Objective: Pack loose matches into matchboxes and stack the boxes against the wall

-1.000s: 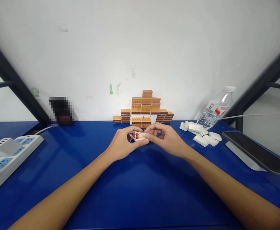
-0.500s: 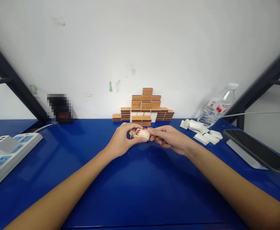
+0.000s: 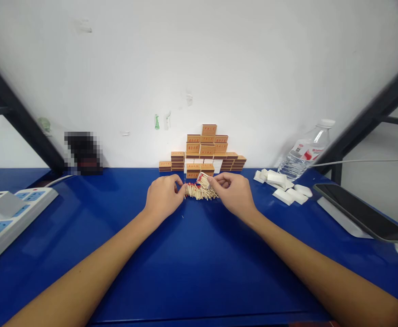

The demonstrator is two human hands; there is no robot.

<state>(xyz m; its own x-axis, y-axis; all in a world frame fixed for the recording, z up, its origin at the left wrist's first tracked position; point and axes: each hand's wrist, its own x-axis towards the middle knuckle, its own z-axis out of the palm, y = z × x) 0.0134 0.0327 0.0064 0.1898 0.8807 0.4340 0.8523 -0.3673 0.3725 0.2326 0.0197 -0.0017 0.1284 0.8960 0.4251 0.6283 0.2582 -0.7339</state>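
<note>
A small white matchbox tray (image 3: 203,179) holding red-tipped matches is tilted above a heap of loose matches (image 3: 199,192) on the blue table. My right hand (image 3: 234,190) grips the tray's right side between thumb and fingers. At the heap's left end is my left hand (image 3: 164,195), its fingers curled and thumb close to the index finger. Whether a match is between those fingertips is too small to make out. Just behind the heap stand stacked orange-brown matchboxes (image 3: 208,149), with a few white pieces among the lower rows.
Several white trays (image 3: 283,185) lie in a loose pile to the right, before a tilted clear water bottle (image 3: 306,152). Farther right a phone (image 3: 362,211) rests on a support. A power strip (image 3: 25,213) is at the left. A white wall (image 3: 134,81) rises behind.
The tray has left my left hand and is tilted in my right hand above the heap. My left hand has moved slightly left, and more of the loose matches show.
</note>
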